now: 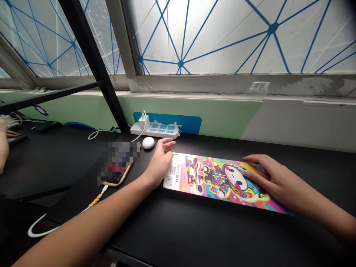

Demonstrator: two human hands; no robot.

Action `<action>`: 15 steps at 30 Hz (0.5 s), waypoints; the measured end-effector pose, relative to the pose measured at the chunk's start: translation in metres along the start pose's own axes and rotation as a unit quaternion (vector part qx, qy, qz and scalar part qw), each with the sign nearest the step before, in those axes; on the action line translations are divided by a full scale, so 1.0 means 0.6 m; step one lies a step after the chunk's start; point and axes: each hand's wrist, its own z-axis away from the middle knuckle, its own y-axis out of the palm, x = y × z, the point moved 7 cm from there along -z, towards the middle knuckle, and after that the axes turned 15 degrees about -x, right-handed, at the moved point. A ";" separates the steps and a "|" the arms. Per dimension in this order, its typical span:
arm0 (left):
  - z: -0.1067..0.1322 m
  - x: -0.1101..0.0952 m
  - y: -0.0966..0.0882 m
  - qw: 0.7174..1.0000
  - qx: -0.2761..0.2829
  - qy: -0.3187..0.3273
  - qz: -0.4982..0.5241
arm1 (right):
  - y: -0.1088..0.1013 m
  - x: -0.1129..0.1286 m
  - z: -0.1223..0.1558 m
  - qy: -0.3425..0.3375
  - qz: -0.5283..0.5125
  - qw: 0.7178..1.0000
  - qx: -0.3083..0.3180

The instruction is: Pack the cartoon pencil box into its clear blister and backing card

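A flat, colourful box printed "PENCIL BOX" [207, 176] lies lengthwise on the black desk, with a cartoon character on skateboard art and a white barcode strip at its left end. Beside that left end is my left hand [159, 160], its fingers stretched out past the far corner; it touches or nearly touches the edge. My right hand [271, 178] grips the box's right end, thumb across the printed face and fingers at the far edge. The hand covers part of that end.
A phone [119, 178], partly pixelated, is plugged into a white cable [41, 234] at left. Behind it sit a round white case [148, 143] and a power strip [155, 129]. A black metal post [94, 63] rises at left; another person's hand [3, 144] shows beyond.
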 end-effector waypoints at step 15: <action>-0.002 0.019 -0.001 0.991 -0.041 -0.124 -0.001 | -0.004 0.000 0.018 0.053 -0.066 0.995 0.051</action>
